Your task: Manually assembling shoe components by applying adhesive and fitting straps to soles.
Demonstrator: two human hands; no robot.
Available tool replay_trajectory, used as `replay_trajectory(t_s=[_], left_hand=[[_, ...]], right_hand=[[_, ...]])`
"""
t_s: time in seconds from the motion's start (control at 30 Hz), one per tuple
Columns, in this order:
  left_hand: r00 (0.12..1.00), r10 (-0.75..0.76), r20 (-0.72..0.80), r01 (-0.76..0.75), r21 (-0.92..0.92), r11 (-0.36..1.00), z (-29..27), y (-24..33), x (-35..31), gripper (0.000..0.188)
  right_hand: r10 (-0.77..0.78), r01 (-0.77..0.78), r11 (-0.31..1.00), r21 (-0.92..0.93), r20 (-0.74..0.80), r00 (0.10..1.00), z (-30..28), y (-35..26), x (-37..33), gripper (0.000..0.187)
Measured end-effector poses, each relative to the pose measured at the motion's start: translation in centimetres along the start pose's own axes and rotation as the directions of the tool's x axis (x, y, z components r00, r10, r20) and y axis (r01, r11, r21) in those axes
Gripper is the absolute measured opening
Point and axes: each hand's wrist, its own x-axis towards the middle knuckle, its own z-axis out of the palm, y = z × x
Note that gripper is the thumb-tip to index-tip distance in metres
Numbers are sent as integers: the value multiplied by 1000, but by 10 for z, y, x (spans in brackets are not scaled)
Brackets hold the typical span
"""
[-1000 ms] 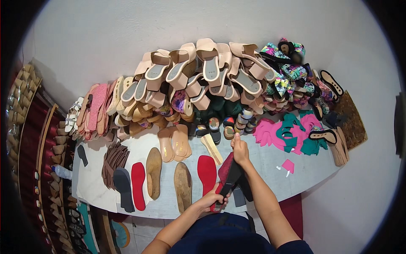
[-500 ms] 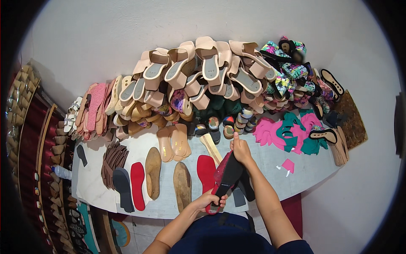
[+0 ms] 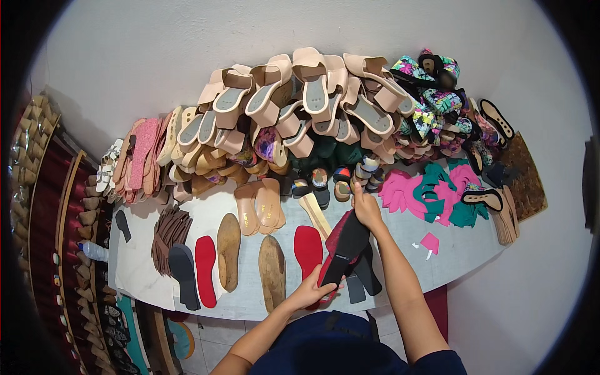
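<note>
A red shoe with a black sole (image 3: pixel 350 242) is tilted over the table's front edge, its sole facing up. Around its narrow lower end my left hand (image 3: pixel 310 291) is closed, thumb on the sole. My right hand (image 3: pixel 367 210) grips the wide upper end, its fingers partly hidden. Beneath and beside the shoe lie a red insole (image 3: pixel 308 247) and a black sole piece (image 3: pixel 370 275). To the left are a wooden shoe last (image 3: pixel 272 272), another wooden last (image 3: pixel 229 250), a second red insole (image 3: pixel 205 269) and a dark grey sole (image 3: pixel 182 275).
Beige heeled sandals (image 3: pixel 315 90) and floral sandals (image 3: pixel 431 119) are piled along the wall. Pink and green cut pieces (image 3: pixel 409 194) lie at right, brown strips (image 3: pixel 172 237) at left, tan insoles (image 3: pixel 269 206) between. Shelves of lasts (image 3: pixel 87 234) stand at far left.
The shoe and both hands have shifted slightly right. The left fingers have shifted on the narrow end, with the thumb now lying along the sole. My view has moved a little.
</note>
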Motion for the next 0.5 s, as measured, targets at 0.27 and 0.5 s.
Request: replay_trajectory(t_s=[0.27, 0.5], left_hand=[[999, 1, 35, -12, 295, 956, 0, 12, -2, 48], [976, -219, -22, 199, -338, 920, -5, 8, 13, 55]], right_hand=[[-97, 110, 976, 188, -72, 993, -1, 1, -3, 69], [-181, 194, 956, 221, -77, 980, 9, -14, -14, 61]])
